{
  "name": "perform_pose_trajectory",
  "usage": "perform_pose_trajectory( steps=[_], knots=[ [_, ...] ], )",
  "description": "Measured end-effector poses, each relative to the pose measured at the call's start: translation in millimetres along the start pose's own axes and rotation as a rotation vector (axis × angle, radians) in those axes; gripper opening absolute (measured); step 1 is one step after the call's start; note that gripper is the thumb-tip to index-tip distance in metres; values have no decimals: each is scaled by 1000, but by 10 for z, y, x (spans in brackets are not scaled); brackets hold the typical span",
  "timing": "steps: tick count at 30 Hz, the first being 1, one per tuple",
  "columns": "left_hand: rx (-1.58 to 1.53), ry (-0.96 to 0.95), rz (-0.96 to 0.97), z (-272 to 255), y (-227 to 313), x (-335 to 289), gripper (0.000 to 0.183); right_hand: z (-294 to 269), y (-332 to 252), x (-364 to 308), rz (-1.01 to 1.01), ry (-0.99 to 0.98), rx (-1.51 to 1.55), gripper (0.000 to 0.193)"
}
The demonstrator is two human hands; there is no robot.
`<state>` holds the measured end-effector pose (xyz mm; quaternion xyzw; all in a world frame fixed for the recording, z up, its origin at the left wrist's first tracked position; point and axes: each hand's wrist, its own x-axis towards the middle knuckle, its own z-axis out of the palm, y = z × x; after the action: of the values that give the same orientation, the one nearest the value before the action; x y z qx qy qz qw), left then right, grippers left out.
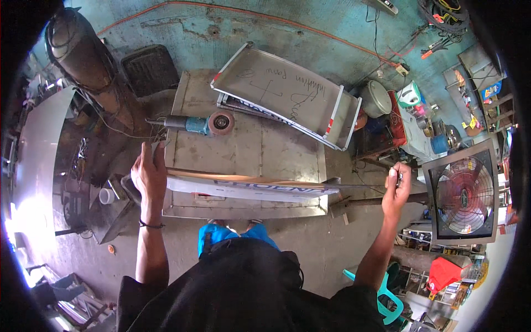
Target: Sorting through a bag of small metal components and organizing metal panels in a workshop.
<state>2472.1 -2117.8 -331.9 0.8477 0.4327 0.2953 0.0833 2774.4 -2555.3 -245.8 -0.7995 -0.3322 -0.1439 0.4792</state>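
Observation:
A long narrow panel with white printed film (pixel 243 191) and a tan strip along its upper edge is held across in front of me, above the metal table (pixel 188 209). My left hand (pixel 149 174) is closed around its left end, thumb and fingers pointing up. Off to the right, my right hand (pixel 397 188) is closed in a pinch. A thin dark strip (pixel 359 186) runs from the panel's right end toward that hand; whether it is part of the panel I cannot tell. Beyond the panel, a teal angle grinder (pixel 193 125) with a round disc lies on the table.
Framed metal trays (pixel 276 83) with handwriting are stacked at the table's far right. A square-framed fan (pixel 464 193) stands at the right. Near my right elbow is a turquoise plastic chair (pixel 391 303). A dark cylinder (pixel 83 55) stands far left, by a large metal sheet (pixel 41 149).

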Motion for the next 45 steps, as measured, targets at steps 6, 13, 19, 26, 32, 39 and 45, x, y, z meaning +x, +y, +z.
perform_pose_trajectory(
  steps=[6, 13, 19, 26, 32, 39, 45],
  knots=[
    [-106, 115, 71, 26, -40, -14, 29, -242, 90, 9, -64, -342, -422, 14],
    [-82, 123, 57, 52, 58, 45, 28, -143, 15, -173, -74, -831, -465, 30],
    [-128, 92, 51, 33, -31, 2, 31, -366, 276, -337, 135, -440, -121, 34],
    [-78, 29, -92, 56, -102, -46, 32, -436, 965, -654, 708, 204, 353, 27],
    [-12, 85, -20, 31, -25, 18, 31, -37, 1161, -1012, 815, 230, 552, 17],
    [-122, 33, -54, 65, 49, 40, 29, 371, 824, -965, 507, 39, 306, 18],
    [-96, 31, -16, -112, 190, 55, 23, 102, 252, -653, 428, 57, 564, 16]
  ],
)
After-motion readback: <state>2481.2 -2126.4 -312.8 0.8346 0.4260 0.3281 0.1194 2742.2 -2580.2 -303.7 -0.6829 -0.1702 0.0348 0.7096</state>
